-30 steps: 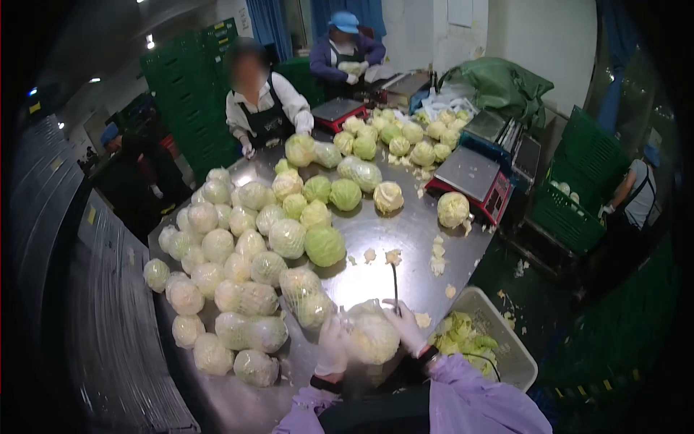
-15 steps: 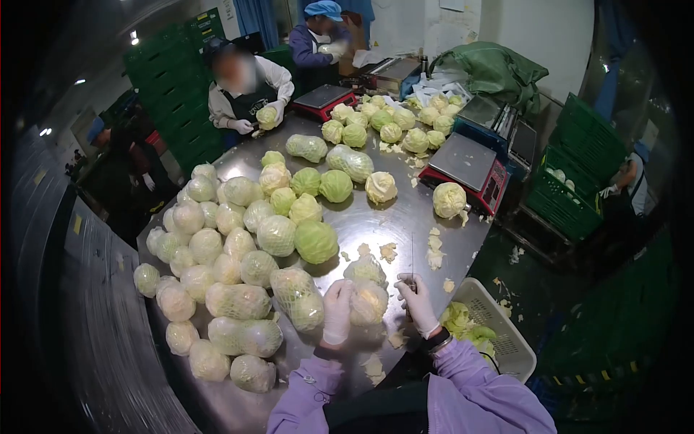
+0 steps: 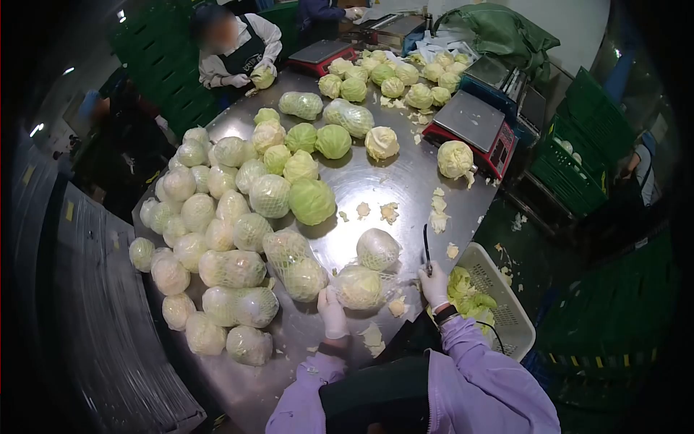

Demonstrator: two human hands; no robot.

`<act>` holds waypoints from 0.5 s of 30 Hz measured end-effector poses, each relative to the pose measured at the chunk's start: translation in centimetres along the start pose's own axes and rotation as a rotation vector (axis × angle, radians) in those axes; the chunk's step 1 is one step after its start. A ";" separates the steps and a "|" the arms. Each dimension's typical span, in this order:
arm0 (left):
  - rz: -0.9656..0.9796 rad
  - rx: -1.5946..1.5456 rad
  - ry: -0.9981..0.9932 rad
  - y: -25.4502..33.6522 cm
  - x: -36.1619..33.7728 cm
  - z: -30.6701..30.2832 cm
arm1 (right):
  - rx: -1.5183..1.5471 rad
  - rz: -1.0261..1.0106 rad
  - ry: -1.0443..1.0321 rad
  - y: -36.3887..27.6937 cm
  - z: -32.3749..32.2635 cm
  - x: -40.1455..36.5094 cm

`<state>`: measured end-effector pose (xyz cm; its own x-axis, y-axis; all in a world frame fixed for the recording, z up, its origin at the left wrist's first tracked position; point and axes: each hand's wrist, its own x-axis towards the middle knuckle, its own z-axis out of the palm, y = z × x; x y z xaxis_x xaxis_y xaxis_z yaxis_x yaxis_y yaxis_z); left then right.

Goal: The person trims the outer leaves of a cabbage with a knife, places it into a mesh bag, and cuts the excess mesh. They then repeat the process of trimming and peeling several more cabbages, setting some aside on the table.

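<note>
My left hand (image 3: 332, 311), in a white glove, rests against the near side of a netted pair of cabbages (image 3: 359, 286) lying on the steel table (image 3: 376, 181); the far cabbage of the pair (image 3: 378, 249) sits just beyond. My right hand (image 3: 434, 283), also gloved, grips a knife (image 3: 426, 248) with its blade pointing up and away, to the right of the cabbages near the table's edge. Purple sleeves cover both my arms.
Many netted cabbages (image 3: 224, 239) crowd the table's left half. Loose cabbages and red scales (image 3: 473, 130) stand at the far right. A white basket of leaves (image 3: 491, 304) hangs beside my right hand. A person (image 3: 231, 50) holds a cabbage across the table. Green crates (image 3: 571, 173) stand at the right.
The netted pair of cabbages has been laid down and slid to the right. My right hand with the knife moved right, toward the table's edge. The view tilted down.
</note>
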<state>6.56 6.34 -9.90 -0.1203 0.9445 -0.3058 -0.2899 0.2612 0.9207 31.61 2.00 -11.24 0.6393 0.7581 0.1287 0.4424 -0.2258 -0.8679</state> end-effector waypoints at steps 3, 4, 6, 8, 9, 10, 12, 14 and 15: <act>-0.043 0.035 -0.103 0.7 -0.1 0.5 | -0.024 -0.045 -0.113 0.2 -0.7 -0.6; -0.045 0.038 -0.104 0.7 -0.2 1.0 | 0.071 -0.011 -0.118 -0.5 -0.7 -0.8; 0.133 0.311 -0.141 0.6 -0.4 2.5 | 0.216 0.064 -0.129 -2.1 -0.7 -1.0; 0.043 0.235 -0.196 1.3 0.0 3.0 | 0.413 0.295 -0.242 -4.8 -0.6 -1.5; -0.042 0.160 -0.245 1.7 0.1 3.1 | 0.616 0.521 -0.359 -6.2 -0.3 -1.7; -0.039 0.162 -0.248 2.0 -0.1 3.2 | 0.619 0.521 -0.357 -7.6 -0.1 -1.8; 0.033 0.254 -0.281 2.2 -0.8 3.3 | 0.416 0.743 -0.737 -9.8 0.8 -2.3; 0.232 0.320 -0.269 0.0 -1.2 3.0 | 0.501 0.437 -0.553 -8.1 3.6 -3.7; 0.425 0.385 -0.258 -0.8 -1.5 2.9 | 0.535 0.360 -0.475 -6.5 4.8 -3.7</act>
<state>9.71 5.31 -9.54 0.0971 0.9867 0.1305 0.1016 -0.1403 0.9849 23.32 3.58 -8.34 0.2962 0.9010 -0.3169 -0.1786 -0.2737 -0.9451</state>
